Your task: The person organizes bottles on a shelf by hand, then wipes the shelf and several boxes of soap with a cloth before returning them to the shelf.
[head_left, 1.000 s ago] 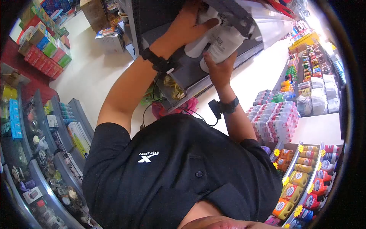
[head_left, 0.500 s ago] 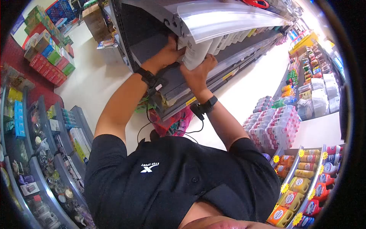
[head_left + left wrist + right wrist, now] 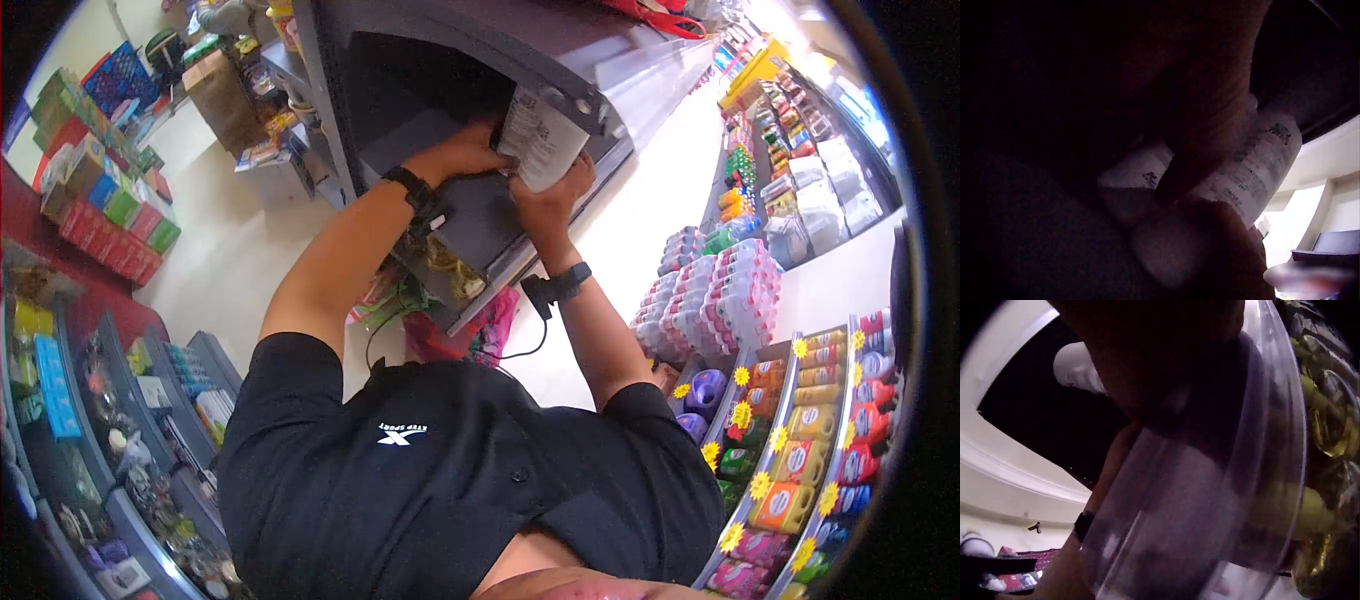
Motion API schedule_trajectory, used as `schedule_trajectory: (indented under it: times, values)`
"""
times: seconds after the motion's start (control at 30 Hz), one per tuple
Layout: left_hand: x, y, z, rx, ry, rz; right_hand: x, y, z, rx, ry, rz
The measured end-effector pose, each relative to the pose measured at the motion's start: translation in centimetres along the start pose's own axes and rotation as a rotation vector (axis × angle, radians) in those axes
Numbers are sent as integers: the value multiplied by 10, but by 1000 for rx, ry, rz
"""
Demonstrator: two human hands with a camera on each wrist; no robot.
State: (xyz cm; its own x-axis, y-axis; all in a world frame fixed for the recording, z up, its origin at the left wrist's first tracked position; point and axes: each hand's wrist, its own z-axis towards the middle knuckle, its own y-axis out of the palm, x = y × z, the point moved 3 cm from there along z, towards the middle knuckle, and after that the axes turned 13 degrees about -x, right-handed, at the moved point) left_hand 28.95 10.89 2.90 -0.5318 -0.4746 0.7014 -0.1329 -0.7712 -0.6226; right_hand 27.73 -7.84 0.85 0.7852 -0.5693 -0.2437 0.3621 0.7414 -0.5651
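Observation:
Two white bottles with printed labels stand side by side on the dark shelf in the head view. My right hand [image 3: 553, 205] grips the nearer white bottle [image 3: 552, 150] low down, fingers round its side. Deeper in the shelf, my left hand [image 3: 462, 157] holds the other white bottle [image 3: 518, 125], its fingers partly hidden. The left wrist view is dark, with a thumb [image 3: 1188, 165] across the labelled bottles [image 3: 1257, 159]. In the right wrist view, the dark right hand [image 3: 1166, 356] is close to a clear plastic shelf guard [image 3: 1166, 512].
The shelf's upper board [image 3: 450, 30] and clear front strip [image 3: 650, 95] overhang the bottles. Shrink-wrapped bottle packs [image 3: 715, 300] stand on the floor at right. Stocked shelves [image 3: 790, 450] flank me. A pink bag [image 3: 440, 335] and a cable lie below the shelf end.
Both hands came down from under the upper board into the shelf with the bottles, then shifted slightly right. The head view has swung, so the bottle row behind the strip is no longer visible.

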Motion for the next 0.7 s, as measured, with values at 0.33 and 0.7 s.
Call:
schedule_trajectory:
  times: [0.33, 0.7]
  values:
    - [-26, -2, 23, -38, -31, -509, 4, 13, -3, -144, 280, 116]
    - [-41, 5, 29, 20, -9, -424, -7, 7, 8, -131, 294, 182]
